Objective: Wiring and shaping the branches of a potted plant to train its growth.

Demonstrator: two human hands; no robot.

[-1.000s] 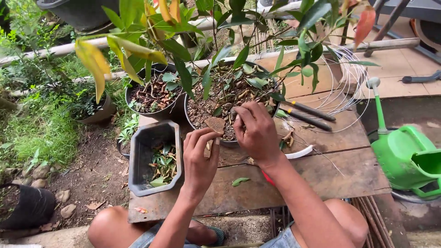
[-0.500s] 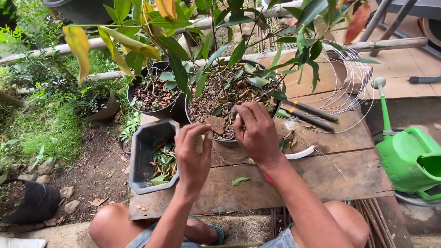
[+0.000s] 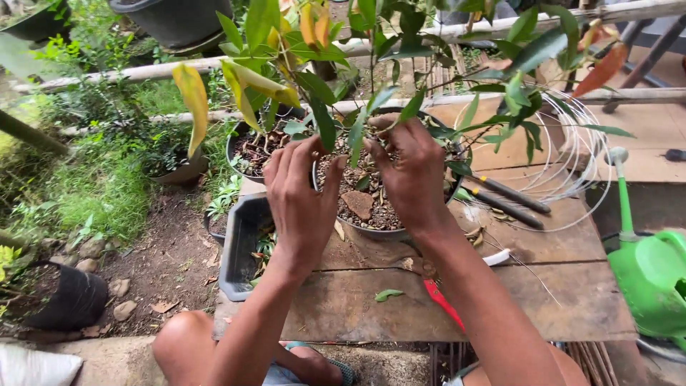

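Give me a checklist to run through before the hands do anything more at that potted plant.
1. Both hands at the plant: ok. The left hand and right hand hover over the grey pot.
2. Pot seated on the wooden table: ok, upright.
3. Grip on the stem: cannot tell, leaves hide the fingers' tips.
4. Pliers out of the way: ok, lying right of the pot.
5. Wire coil free of branches: cannot tell.
6. Black tray reachable: ok, left of the pot.
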